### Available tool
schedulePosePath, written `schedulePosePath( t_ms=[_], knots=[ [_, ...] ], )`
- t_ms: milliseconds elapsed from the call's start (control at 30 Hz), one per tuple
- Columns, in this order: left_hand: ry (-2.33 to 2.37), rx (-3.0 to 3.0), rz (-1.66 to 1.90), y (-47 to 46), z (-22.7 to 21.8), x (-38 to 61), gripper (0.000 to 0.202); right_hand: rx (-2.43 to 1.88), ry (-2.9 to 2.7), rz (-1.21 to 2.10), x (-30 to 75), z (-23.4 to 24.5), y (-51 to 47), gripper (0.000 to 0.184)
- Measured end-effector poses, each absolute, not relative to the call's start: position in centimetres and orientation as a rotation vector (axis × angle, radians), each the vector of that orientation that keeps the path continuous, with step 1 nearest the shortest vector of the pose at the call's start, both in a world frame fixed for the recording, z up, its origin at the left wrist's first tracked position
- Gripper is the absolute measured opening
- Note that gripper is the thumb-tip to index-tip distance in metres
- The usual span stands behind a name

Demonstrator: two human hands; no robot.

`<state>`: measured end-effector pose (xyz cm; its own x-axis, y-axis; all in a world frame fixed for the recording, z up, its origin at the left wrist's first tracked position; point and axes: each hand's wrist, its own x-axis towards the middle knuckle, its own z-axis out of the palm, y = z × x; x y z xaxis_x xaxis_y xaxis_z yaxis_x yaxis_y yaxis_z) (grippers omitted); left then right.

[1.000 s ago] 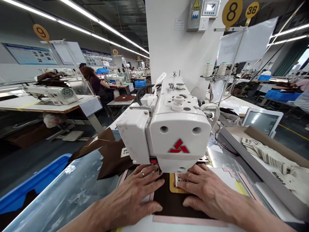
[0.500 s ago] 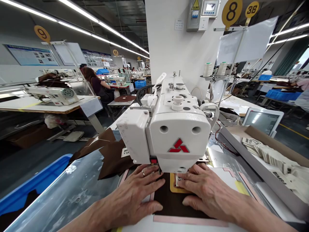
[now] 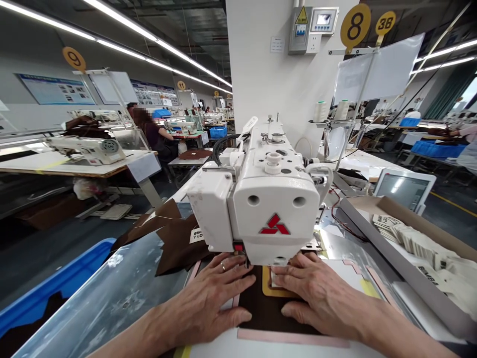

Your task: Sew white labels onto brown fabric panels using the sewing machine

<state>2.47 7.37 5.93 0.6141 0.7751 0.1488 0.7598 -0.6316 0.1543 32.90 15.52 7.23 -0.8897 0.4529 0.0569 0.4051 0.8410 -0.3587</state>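
A white sewing machine (image 3: 274,199) with a red emblem stands in front of me. Under its head lies a dark brown fabric piece (image 3: 263,311) with a yellow-orange frame (image 3: 266,288) and a white label (image 3: 276,282) in it. My left hand (image 3: 208,301), with a ring on one finger, lies flat with fingers spread on the fabric's left side. My right hand (image 3: 316,293) lies flat on the right side, its fingertips on the label just below the machine head. Neither hand holds anything.
Brown fabric pieces (image 3: 167,236) lie left of the machine. A cardboard box (image 3: 410,214) of white labels (image 3: 421,246) and a small screen (image 3: 404,189) stand at the right. A blue bin (image 3: 48,288) is at lower left. A person sits at a far table (image 3: 156,134).
Both hands stay flat on the fabric. The view has tilted slightly, so everything sits a little lower in the picture.
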Motion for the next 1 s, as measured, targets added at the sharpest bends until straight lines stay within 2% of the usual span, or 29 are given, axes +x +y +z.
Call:
schedulePosePath(
  t_ms=[100, 1000],
  knots=[
    [1.326, 2.749, 0.292, 7.3, 6.0, 2.4, 0.058, -0.62, -2.851, 0.543, 33.7, 6.7, 15.7, 0.043],
    [1.321, 2.792, 0.223, 7.4, 5.7, 2.3, 0.056, -0.661, -2.935, 0.417, 33.5, 5.6, 15.4, 0.043]
  ],
)
